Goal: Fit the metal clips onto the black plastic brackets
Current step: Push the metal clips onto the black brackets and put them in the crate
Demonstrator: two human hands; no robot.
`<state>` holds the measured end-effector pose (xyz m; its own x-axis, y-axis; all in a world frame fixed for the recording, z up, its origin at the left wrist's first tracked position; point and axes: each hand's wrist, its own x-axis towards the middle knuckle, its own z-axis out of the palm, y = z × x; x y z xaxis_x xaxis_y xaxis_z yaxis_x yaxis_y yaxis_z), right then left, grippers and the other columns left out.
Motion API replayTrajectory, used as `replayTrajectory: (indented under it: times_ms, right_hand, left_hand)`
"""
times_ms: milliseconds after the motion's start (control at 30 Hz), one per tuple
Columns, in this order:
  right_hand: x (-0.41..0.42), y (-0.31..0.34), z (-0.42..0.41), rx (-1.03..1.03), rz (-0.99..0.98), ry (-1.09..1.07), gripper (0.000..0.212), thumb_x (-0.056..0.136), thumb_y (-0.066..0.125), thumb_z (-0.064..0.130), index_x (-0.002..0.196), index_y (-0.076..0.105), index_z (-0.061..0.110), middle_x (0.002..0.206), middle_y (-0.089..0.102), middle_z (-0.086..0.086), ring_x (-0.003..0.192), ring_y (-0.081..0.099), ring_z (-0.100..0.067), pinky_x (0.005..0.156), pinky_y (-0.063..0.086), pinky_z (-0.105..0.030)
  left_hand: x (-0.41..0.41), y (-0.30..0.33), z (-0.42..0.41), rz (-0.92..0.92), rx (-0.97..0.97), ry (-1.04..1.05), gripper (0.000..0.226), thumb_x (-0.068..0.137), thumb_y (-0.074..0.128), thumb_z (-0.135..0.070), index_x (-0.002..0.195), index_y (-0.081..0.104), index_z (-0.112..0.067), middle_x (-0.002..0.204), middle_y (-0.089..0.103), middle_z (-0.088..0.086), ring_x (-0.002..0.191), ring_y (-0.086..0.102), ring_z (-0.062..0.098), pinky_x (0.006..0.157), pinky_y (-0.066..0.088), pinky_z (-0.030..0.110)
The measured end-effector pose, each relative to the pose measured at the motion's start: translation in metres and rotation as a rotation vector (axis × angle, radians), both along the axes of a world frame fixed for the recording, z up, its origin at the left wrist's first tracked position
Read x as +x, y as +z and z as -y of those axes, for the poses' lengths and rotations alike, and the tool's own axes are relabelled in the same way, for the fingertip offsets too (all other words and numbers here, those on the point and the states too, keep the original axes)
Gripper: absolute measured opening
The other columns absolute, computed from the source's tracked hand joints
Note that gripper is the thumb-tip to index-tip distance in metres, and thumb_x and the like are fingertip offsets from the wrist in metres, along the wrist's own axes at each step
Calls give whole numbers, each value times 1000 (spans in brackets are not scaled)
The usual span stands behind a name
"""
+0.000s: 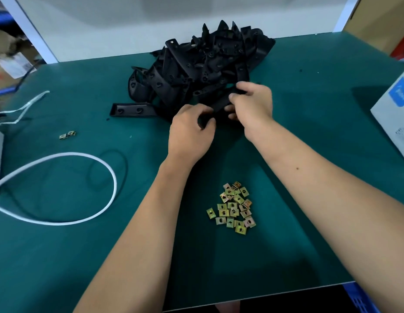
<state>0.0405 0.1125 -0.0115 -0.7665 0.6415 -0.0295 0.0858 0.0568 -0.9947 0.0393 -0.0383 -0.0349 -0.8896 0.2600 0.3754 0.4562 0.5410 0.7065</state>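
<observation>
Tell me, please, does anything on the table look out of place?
Yes. Two clips lie alone at the left, far from the main clip pile. One bracket lies flat beside the bracket heap. Both hands hold another bracket.

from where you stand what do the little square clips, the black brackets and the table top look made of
Clips: metal, likely with a yellowish plating, going by the brassy, mottled sheen.
Brackets: black moulded plastic, with a dull, even surface and moulded holes.
Table top: a green mat, perhaps rubber or vinyl; smooth and matte, but the look leaves it open.
</observation>
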Motion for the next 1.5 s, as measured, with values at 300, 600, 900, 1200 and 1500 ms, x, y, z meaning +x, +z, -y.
replayTrajectory:
  times_ms: [300, 600, 900, 1200, 1500]
  right_hand:
    - [44, 25, 38, 625, -408, 315, 21, 93, 61, 6, 101, 80, 10, 90, 76, 8, 87, 72, -4, 82, 58, -23]
    - [67, 40, -5, 565, 222, 1226, 10, 90, 79, 19, 99, 75, 15, 79, 76, -6, 66, 71, -17, 50, 54, -27]
    - [76, 38, 20, 793, 612, 1351, 26, 75, 92, 22, 87, 70, 15, 74, 73, -2, 51, 70, -13, 46, 51, -19]
    - [79, 34, 16, 799, 506, 1341, 20, 80, 89, 24, 84, 71, 18, 62, 66, 13, 54, 65, -8, 47, 51, -20]
    - [81, 12, 4, 660, 208, 1152, 20, 83, 86, 16, 88, 67, 22, 72, 71, 5, 50, 66, -13, 47, 51, -23]
  left_hand:
    - [5, 15, 2, -414, -201, 281, 44, 87, 50, -36, 123, 68, -19, 127, 64, -1, 122, 50, 32, 96, 40, 44]
    - [-3, 5, 5, -214, -169, -96, 42, 87, 72, -13, 128, 70, -11, 137, 64, 6, 129, 55, 27, 111, 41, 36]
    - [0, 0, 0, -248, -372, -3, 27, 95, 63, -40, 117, 69, -26, 111, 64, -3, 116, 49, 25, 103, 25, 44]
    - [5, 8, 6, -179, 57, 227, 44, 102, 41, -50, 120, 52, -12, 104, 60, -5, 102, 55, 24, 94, 37, 44]
    - [1, 1, 1, -23, 459, -23, 35, 110, 36, -38, 119, 60, -13, 85, 63, 3, 77, 61, 16, 78, 55, 38]
